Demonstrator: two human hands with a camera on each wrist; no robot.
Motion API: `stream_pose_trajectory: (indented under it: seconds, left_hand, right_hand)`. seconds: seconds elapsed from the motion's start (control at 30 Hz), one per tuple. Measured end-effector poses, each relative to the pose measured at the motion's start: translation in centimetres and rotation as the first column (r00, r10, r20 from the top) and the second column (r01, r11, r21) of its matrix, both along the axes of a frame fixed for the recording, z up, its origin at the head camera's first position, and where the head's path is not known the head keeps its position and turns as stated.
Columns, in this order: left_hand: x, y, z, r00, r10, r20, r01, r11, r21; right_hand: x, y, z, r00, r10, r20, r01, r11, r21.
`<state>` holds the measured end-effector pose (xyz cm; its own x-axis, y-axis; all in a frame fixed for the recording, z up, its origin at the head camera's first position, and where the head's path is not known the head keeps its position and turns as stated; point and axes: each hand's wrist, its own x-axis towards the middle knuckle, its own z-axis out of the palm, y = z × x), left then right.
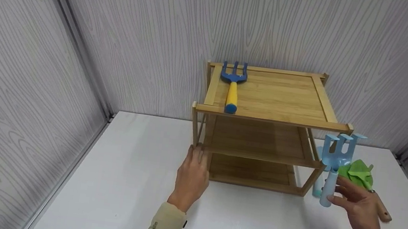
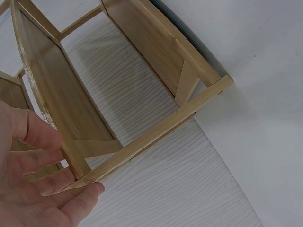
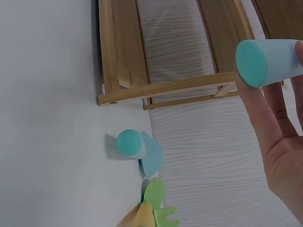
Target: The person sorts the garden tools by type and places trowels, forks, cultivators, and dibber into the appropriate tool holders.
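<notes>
My right hand [image 1: 359, 206] pinches the pale handle of a light blue garden hand fork [image 1: 328, 186] between thumb and fingers, tines up, beside the right front corner of a wooden shelf rack [image 1: 263, 116]. In the right wrist view the fork handle's turquoise end [image 3: 251, 64] faces the camera. My left hand [image 1: 192, 178] touches the rack's left front post at the middle shelf, fingers pointing forward. The left wrist view shows its thumb [image 2: 40, 135] beside the shelf rail and its fingertips at the post. A blue hand fork with a yellow handle [image 1: 232, 94] lies on the rack's top.
A second light blue tool with a turquoise handle end [image 3: 129, 143] stands or lies on the white table [image 1: 131, 184] right of the rack. Green tools [image 1: 358, 172] with a wooden handle [image 1: 383, 211] lie farther right. Grey wood-grain walls [image 1: 151, 36] enclose the back and sides.
</notes>
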<state>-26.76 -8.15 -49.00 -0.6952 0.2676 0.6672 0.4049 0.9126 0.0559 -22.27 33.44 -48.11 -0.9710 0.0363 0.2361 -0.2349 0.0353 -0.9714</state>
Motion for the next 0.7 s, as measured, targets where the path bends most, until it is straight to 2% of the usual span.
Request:
stream_pose_trajectory:
  seconds: [0.27, 0.47, 0.7]
  left_hand:
    - [-0.1, 0.1, -0.1, 1.0, -0.011, 0.02, 0.01, 0.999, 0.033]
    - [-0.2, 0.0, -0.1, 1.0, -0.012, 0.015, 0.012, 1.0, 0.022]
    - [-0.1, 0.0, 0.0, 1.0, -0.005, 0.02, 0.004, 1.0, 0.024]
  right_hand:
    - [-0.4, -1.0, 0.2, 0.999, 0.004, -0.036, -0.004, 1.0, 0.0]
    - [-0.8, -1.6, 0.1, 0.998, 0.009, -0.054, -0.009, 1.0, 0.007]
    - [-1.0, -2.2, -0.1, 1.0, -0.011, -0.01, 0.012, 0.999, 0.044]
